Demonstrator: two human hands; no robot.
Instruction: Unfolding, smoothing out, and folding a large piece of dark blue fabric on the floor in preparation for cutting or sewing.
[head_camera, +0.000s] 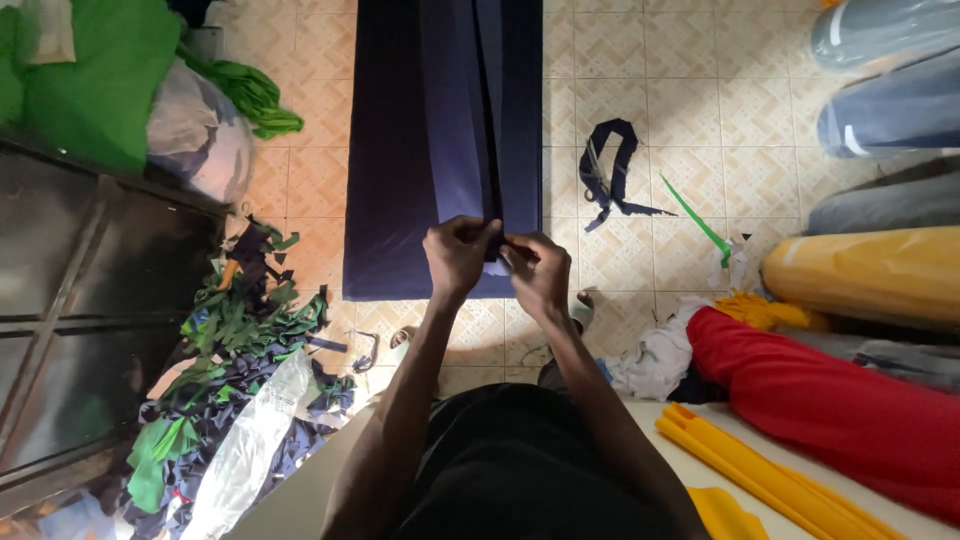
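The person wears what looks like a black top, both forearms bare, no rings or watch visible.

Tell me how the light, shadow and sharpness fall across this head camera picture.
Head view: daylight falls brightest on the pale patterned floor tiles; the folded navy blue cloth reads dark but sharp; the left hand and right hand are evenly lit, slightly soft; the dark metal-framed panel lies in deep shadow; wide-lens bending shows at the edges.

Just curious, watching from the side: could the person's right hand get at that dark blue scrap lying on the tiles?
Probably yes: the right hand pinches the navy cloth, and only bare tile separates it from the dark blue scrap.
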